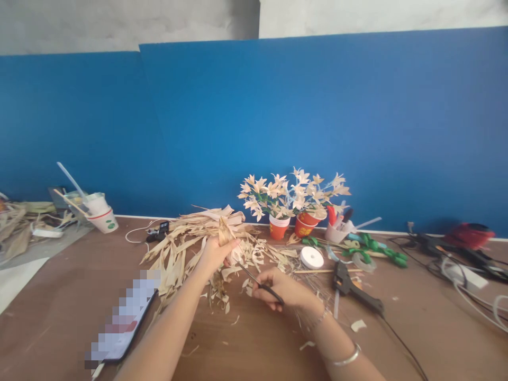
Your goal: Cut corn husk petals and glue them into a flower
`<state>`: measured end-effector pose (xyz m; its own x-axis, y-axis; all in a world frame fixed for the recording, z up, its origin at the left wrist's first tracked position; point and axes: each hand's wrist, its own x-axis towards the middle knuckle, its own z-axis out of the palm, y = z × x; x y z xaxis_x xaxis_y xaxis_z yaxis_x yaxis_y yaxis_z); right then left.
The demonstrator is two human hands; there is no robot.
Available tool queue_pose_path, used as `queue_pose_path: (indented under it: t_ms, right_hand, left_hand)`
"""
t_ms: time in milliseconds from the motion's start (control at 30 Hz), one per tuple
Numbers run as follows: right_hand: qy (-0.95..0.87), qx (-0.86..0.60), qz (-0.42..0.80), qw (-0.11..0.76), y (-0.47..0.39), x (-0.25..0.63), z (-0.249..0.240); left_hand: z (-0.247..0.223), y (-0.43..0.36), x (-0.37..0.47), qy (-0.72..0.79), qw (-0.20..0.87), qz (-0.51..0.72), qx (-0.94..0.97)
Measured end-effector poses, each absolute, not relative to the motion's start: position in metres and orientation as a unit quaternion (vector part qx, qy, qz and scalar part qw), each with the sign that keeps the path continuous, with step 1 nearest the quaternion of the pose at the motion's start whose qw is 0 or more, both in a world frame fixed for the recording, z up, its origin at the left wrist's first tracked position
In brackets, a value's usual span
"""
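My left hand (217,254) is closed round a dried corn husk (225,231), which stands up above the thumb. In my right hand (275,288) is a pair of scissors (253,276), its blades pointing up and left to the lower end of the husk. Whether the blades touch the husk I cannot make out. Behind my left hand spreads a heap of dried husks (174,254), with small cut scraps (218,291) below it. Past my hands, pale husk flowers (273,189) stand in red paper cups (279,228).
A black glue gun (355,291) with a trailing cord lies right of my right hand. Near it are a white ribbon roll (311,257) and green tape (371,243). A phone (127,323) lies at left, a white cup (102,214) behind it. Cables (456,270) cover the far right.
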<state>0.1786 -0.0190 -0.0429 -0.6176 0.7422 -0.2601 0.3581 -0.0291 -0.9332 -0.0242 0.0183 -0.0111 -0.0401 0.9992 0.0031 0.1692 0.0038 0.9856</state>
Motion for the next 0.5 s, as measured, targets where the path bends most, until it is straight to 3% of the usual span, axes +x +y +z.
queue_pose_path:
  t_ms: [500]
  right_hand:
    - [-0.692,-0.397,0.571,0.191,-0.0188,0.1776,-0.0426]
  left_hand:
    - [-0.0183,0.0215,-0.0257,0.557,0.417,0.484,0.530]
